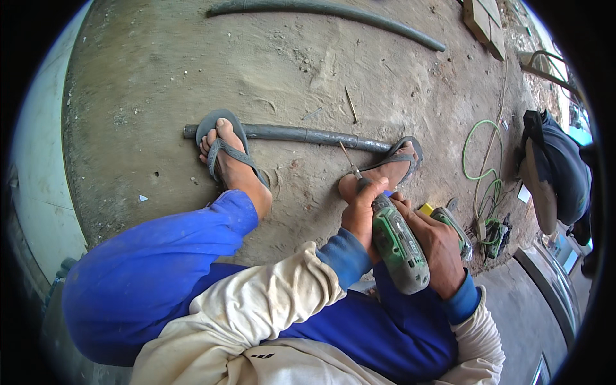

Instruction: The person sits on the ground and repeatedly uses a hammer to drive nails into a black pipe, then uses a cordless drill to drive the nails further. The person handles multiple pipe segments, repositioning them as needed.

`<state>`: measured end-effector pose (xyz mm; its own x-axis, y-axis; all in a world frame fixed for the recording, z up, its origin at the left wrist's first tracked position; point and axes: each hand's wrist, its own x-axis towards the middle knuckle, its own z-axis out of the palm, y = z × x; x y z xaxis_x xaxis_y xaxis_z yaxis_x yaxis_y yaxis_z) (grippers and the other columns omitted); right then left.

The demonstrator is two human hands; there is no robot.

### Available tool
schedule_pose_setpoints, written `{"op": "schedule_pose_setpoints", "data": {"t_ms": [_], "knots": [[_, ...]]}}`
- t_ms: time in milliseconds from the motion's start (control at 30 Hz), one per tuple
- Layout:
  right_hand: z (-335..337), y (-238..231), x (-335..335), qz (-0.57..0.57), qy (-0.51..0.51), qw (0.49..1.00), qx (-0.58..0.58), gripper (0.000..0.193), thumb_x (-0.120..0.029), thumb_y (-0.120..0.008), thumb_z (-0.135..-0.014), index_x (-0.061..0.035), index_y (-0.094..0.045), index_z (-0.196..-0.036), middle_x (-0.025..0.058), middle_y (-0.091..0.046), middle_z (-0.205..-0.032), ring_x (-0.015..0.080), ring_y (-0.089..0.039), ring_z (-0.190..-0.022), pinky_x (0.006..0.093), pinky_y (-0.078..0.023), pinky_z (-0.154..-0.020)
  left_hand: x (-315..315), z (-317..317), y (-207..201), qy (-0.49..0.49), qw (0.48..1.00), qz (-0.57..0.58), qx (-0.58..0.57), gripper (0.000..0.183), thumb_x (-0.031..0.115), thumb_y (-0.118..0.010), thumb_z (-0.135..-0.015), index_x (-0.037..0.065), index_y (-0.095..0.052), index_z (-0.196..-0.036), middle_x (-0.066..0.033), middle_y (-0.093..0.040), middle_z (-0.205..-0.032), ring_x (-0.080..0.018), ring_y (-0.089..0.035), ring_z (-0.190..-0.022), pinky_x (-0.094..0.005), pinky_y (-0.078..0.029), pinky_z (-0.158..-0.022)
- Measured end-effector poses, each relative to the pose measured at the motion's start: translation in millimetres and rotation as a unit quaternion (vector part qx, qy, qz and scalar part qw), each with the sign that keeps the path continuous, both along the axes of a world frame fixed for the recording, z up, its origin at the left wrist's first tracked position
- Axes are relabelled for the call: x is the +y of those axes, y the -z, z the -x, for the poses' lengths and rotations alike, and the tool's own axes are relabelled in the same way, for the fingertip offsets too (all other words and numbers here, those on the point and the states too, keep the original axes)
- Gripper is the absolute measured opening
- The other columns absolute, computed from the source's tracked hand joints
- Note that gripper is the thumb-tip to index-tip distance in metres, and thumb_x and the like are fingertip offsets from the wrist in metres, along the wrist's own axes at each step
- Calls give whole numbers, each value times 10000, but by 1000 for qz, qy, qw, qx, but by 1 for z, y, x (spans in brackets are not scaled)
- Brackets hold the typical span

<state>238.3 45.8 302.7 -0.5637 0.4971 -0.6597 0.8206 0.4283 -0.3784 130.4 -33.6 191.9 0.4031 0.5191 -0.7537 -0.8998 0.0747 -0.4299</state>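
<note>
A green and grey cordless drill (399, 247) is held across my lap. My right hand (441, 249) is closed round its handle, and a green and grey block, which looks like its battery, shows beside that hand. My left hand (360, 215) is closed at the front of the drill by the chuck. A thin drill bit (346, 155) points at the dark pipe (282, 133) on the ground; I cannot tell whether its tip touches. My sandalled feet rest on the pipe near both ends, the left sandal (230, 154) crossing over it.
Another dark pipe (333, 9) lies farther off on the sandy ground. Beyond my pipe are a thin pointed rod (351, 104) and a small nail-like piece. A green cable (471, 141) coils at right, near a seated person (557, 170). A wooden block (482, 25) lies far right.
</note>
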Motion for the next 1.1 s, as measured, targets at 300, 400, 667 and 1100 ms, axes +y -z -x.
{"op": "schedule_pose_setpoints", "data": {"t_ms": [300, 400, 667, 1100], "knots": [[-7, 4, 0, -21, -7, 1000, 12, 757, -266, -736, -827, -121, -573, -1552, 128, -725, -989, 367, -743, -857, 440, -573, -753, 6, -6, 7, -2, 1000, 1, -3, 326, 319, -733, -910, 21, -637, -1002, -130, -675, -953, -254, -697, -900, -407, -600, -882], [-6, 4, 0, -23, -2, 1000, 18, 752, -258, -746, -820, -109, -582, -1539, 130, -725, -990, 368, -744, -857, 437, -574, -758, 8, -3, 6, -6, 1000, -12, 18, 324, 316, -729, -908, 18, -633, -993, -124, -665, -938, -251, -693, -892, -405, -598, -873], [-1, 2, 1, -13, 28, 999, 25, 723, -230, -750, -827, -80, -595, -1517, 152, -739, -1025, 381, -749, -886, 435, -579, -781, 15, 2, 1, -1, 1000, 14, 6, 300, 301, -710, -913, 19, -627, -969, -112, -656, -910, -248, -692, -879, -400, -600, -850], [6, -1, -1, -17, 48, 999, 9, 640, -189, -751, -860, -70, -633, -1477, 208, -750, -1054, 389, -767, -919, 422, -593, -804, 15, 7, 4, 22, 1000, 10, -5, 319, 337, -699, -947, 26, -628, -942, -119, -673, -886, -248, -706, -856, -382, -607, -828]]}}
